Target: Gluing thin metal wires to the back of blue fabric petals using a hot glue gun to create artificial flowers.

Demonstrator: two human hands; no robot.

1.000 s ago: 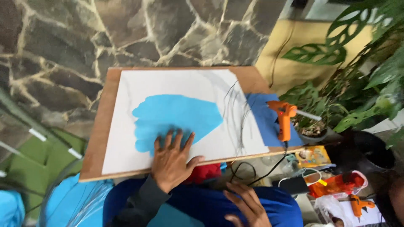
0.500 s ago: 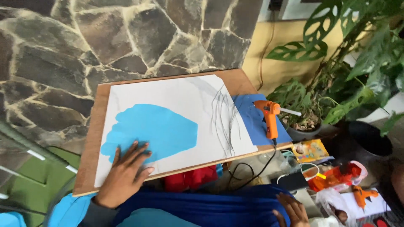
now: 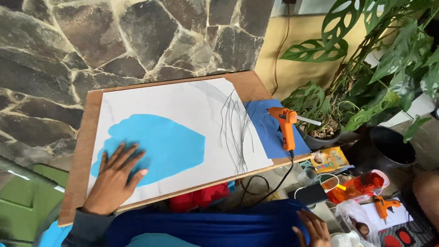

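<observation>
A wooden board (image 3: pixel 82 174) lies across your lap, with a white sheet (image 3: pixel 173 105) over most of it. A blue paper shape (image 3: pixel 169 142) sits on the sheet, thin dark strands (image 3: pixel 235 132) to its right. An orange glue gun (image 3: pixel 284 126) rests on a blue sheet (image 3: pixel 265 128) at the board's right edge. Your left hand (image 3: pixel 114 180) lies flat, fingers spread, on the blue shape, gripping nothing. Your right hand (image 3: pixel 313 228) rests open on blue cloth (image 3: pixel 219 226), empty.

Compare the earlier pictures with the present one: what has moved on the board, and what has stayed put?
The left hand slid leftward across the blue paper shape, from its lower middle to its lower left edge, staying flat. The right hand stayed low by the blue cloth, holding nothing. The orange glue gun, white sheet and board kept their places.
</observation>
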